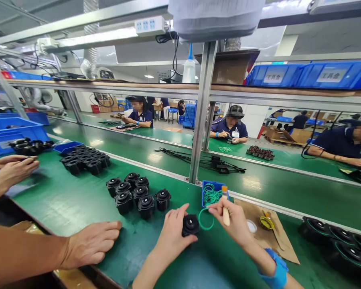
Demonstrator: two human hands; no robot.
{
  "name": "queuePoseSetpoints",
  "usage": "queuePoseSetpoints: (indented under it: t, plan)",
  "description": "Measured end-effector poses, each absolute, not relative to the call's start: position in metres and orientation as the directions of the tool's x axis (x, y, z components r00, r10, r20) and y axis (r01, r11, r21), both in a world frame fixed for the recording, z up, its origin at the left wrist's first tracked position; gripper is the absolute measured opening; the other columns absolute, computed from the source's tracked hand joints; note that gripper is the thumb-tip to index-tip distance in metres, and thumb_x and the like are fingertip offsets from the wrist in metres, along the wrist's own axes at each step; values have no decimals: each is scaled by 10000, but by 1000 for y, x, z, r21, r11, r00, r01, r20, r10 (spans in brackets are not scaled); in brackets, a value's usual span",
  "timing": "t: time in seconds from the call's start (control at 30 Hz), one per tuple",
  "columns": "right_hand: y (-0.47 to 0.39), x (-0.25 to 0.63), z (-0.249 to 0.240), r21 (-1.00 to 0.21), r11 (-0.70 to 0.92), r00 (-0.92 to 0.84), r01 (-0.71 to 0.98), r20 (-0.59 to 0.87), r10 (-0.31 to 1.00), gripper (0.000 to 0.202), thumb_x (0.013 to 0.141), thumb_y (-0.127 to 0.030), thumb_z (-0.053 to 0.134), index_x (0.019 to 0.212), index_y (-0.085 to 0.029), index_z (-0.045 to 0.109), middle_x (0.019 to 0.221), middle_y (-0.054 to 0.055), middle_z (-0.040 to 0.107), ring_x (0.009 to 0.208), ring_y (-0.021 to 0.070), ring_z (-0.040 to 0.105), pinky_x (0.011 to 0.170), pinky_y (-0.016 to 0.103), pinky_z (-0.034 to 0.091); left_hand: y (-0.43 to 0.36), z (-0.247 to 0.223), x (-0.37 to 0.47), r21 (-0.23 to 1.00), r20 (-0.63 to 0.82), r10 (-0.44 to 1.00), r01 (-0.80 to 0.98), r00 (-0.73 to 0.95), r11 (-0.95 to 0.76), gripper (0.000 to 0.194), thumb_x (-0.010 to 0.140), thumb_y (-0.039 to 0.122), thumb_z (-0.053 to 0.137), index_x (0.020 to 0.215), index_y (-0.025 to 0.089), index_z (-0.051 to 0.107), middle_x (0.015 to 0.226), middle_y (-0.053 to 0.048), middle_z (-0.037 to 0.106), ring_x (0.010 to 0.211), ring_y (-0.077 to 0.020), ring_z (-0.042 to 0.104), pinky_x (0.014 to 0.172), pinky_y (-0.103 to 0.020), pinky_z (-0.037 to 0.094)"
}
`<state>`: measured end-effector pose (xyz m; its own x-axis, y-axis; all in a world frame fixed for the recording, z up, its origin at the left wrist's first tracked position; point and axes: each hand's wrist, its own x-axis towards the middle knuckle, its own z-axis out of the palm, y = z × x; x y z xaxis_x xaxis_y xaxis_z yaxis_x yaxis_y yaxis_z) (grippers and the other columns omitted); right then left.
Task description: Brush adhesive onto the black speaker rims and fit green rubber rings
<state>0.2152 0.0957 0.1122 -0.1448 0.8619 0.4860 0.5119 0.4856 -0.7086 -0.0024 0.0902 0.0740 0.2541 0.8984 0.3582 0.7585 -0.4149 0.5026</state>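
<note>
On the green mat (138, 249), my left hand (176, 230) has its thumb and fingers around a black round housing (190, 225). My right hand (228, 216), with a blue band at the wrist, pinches a green ring (206, 228) and also holds a brush (226, 210) with a wooden handle and orange end. The ring hangs just right of the housing. Behind it stands a small blue bin (203, 196) with more green rings (212, 194). Several black housings (146, 205) stand upright at the left of my hands.
Another person's hand (93, 244) rests on the mat at left; further left are a person's hands (13, 172). Brown cardboard (284, 241) at right bears a yellow pot (266, 223) and white lid (251, 226). Ringed housings (349, 253) stand far right. A metal post (200, 120) rises behind.
</note>
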Motion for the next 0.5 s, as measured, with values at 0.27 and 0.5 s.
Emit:
queuePoseSetpoints:
  t: [0.27, 0.5]
  plan:
    - [66, 190, 99, -871, 307, -294, 383, 200, 935, 308, 865, -392, 618, 718, -257, 384, 783, 52, 724, 950, 280, 732, 723, 329, 538, 32, 43, 1, 860, 219, 955, 424, 200, -286, 896, 606, 214, 850, 1409, 248, 455, 1284, -100, 637, 1179, -310, 626, 1050, -505, 489]
    - [49, 211, 92, -603, 627, -492, 494, 401, 773, 469, 848, -688, 608, 865, -226, 527, 909, 75, 712, 839, 242, 667, 733, 360, 526, 36, 42, -12, 759, 331, 897, 482, 292, -437, 565, 690, 358, 846, 1205, 233, 649, 1322, -150, 611, 1232, -343, 595, 1035, -512, 514]
